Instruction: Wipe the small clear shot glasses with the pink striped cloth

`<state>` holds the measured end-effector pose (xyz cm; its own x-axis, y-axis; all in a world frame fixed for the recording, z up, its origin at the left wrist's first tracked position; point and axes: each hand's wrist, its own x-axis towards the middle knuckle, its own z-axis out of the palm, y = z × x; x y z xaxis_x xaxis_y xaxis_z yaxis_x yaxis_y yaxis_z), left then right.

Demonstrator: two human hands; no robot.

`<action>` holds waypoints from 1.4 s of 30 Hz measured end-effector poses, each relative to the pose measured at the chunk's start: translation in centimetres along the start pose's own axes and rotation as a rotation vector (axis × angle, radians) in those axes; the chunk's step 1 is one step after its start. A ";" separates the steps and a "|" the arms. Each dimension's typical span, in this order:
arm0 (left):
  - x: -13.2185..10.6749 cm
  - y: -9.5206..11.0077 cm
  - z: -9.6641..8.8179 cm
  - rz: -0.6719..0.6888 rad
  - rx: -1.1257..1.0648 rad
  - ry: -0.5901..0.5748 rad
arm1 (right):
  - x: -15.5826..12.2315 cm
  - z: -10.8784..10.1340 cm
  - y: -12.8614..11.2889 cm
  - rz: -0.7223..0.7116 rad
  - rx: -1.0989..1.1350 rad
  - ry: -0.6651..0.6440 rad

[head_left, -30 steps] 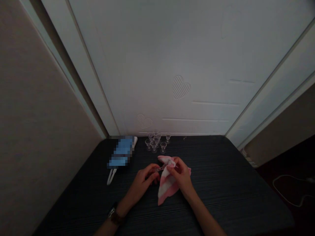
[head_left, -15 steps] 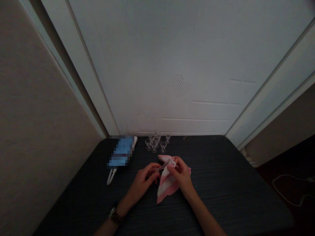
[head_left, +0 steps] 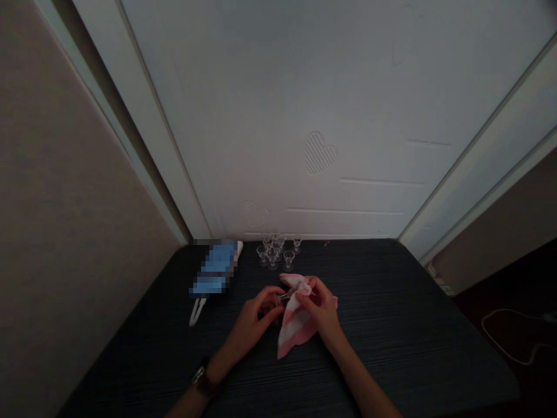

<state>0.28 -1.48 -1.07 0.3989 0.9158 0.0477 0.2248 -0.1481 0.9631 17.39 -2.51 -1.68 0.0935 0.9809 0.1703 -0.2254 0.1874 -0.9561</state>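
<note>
A small clear stemmed glass (head_left: pixel 282 296) lies sideways between my hands, above the dark table. My left hand (head_left: pixel 261 310) grips one end of it between thumb and fingers. The glass's other end disappears into a pink and white striped cloth (head_left: pixel 293 330). My right hand (head_left: pixel 319 302) pinches that cloth around the glass, and the cloth's lower corner hangs toward me. Beyond my hands, several similar small glasses (head_left: pixel 272 254) stand upright in a cluster, with one glass (head_left: pixel 289 259) a little nearer to the cloth.
At the left of the dark table (head_left: pixel 391 325) lies a blurred-out blue item (head_left: pixel 215 270) with a white strap (head_left: pixel 197 312). A white panel (head_left: pixel 270 116) with embossed hearts rises behind the table. A white cable (head_left: pixel 505 337) runs at the far right.
My left fingers have shifted slightly around the end of the glass. The cloth and my right hand stay nearly in place, and the standing glasses have not moved.
</note>
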 end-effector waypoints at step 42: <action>0.3 -0.4 -0.1 0.018 0.022 0.015 | 0.1 0.1 -0.1 -0.005 0.019 -0.012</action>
<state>0.19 -1.10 -1.44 0.3895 0.9184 0.0692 0.2376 -0.1728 0.9559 17.34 -2.46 -1.58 0.0832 0.9805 0.1782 -0.2434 0.1934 -0.9504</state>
